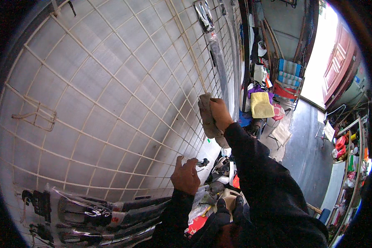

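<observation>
Against a pale wire grid panel (111,74), my right hand (221,113) is closed round a crumpled grey-brown cloth (206,115). The cloth hangs down below the fist and lies close to the wires. Lower and to the left, my left hand (185,175) is raised beside the grid with its fingers bent. A small shiny metal piece (202,162) with a dark end sticks out from its right side, and its exact kind is too small to tell. The fingers seem closed on it.
Plastic-wrapped dark goods (91,215) hang low on the grid, and a wire hook (39,113) juts out at left. Long wrapped items (219,53) hang at its far end. A striped folding chair (288,78), a small stool (280,134) and cluttered shelves (351,153) stand right.
</observation>
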### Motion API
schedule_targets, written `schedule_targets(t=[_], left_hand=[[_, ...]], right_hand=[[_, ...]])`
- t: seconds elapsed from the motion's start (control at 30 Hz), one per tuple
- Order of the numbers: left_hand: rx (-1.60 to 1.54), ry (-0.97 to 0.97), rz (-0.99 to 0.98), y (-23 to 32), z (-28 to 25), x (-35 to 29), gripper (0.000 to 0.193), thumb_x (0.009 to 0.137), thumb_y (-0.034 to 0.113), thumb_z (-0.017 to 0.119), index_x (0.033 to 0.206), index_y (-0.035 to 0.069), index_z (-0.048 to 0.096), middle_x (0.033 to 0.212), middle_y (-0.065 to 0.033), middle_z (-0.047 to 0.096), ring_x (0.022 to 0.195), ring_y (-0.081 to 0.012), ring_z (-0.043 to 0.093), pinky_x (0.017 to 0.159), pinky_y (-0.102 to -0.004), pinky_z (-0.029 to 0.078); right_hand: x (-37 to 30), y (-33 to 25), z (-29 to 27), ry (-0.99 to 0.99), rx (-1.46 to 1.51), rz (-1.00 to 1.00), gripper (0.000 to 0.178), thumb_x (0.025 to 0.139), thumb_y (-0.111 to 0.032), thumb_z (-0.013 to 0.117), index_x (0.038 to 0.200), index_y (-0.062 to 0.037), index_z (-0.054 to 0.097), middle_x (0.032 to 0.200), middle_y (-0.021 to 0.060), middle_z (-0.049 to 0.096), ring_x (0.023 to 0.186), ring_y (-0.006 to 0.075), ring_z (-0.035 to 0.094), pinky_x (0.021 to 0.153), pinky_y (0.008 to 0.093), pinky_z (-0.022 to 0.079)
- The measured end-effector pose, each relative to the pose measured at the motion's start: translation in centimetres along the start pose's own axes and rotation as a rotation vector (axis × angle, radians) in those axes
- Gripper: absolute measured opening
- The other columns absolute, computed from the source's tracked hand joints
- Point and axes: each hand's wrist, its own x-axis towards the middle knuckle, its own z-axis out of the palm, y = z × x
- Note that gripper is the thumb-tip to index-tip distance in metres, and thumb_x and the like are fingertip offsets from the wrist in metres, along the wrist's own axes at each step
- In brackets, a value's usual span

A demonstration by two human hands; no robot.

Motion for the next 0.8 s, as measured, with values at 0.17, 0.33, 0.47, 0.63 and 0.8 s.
schedule_targets(t=[0.17,0.33,0.47,0.63,0.8], left_hand=[[0.057,-0.062,-0.135,0.6,-0.1,-0.1,0.017,0.090,0.008,0.063,0.105,0.013,0.071,0.098,-0.0090,0.075,0.111,-0.0423,0.064,0.080,-0.0491,0.058],[0.070,-0.016,-0.037,0.1,0.1,-0.1,0.017,0.091,0.008,0.063,0.105,0.014,0.071,0.099,-0.0083,0.075,0.112,-0.0420,0.064,0.079,-0.0487,0.058],[0.052,-0.027,-0.008,-0.4,0.4,-0.4,0.017,0.090,0.008,0.064,0.105,0.014,0.071,0.098,-0.0086,0.075,0.112,-0.0420,0.063,0.077,-0.0485,0.057],[0.073,-0.037,0.022,-0.2,0.6,-0.5,0.019,0.088,0.006,0.065,0.105,0.014,0.071,0.097,-0.0084,0.075,0.109,-0.0414,0.064,0.077,-0.0486,0.056],[0.054,-0.059,0.045,-0.7,0.4,-0.4,0.021,0.087,0.005,0.065,0.105,0.014,0.069,0.095,-0.0092,0.075,0.108,-0.0409,0.064,0.083,-0.0482,0.055]], right_hand=[[-1.5,0.8,-0.4,0.089,-0.368,-0.336,0.024,0.094,-0.010,0.053,0.097,0.0061,0.071,0.087,0.0127,0.073,0.082,0.0194,0.069,0.072,0.0353,0.055],[-3.2,0.3,-0.4,0.226,-0.115,-0.190,0.026,0.092,-0.006,0.048,0.097,0.0053,0.071,0.088,0.0148,0.073,0.084,0.0204,0.070,0.073,0.0355,0.055],[-1.0,-2.6,0.6,0.114,0.144,-0.117,0.025,0.091,-0.009,0.050,0.099,0.0044,0.069,0.084,0.0108,0.069,0.073,0.0196,0.066,0.065,0.0365,0.052],[2.5,-3.9,1.2,0.035,-0.234,-0.112,0.031,0.093,-0.018,0.058,0.096,0.0098,0.070,0.084,0.0097,0.071,0.074,0.0154,0.063,0.064,0.0354,0.050],[1.5,-2.6,0.8,0.008,-0.232,-0.281,0.028,0.095,-0.014,0.055,0.103,0.0079,0.070,0.089,0.0088,0.071,0.081,0.0145,0.063,0.070,0.0341,0.052]])
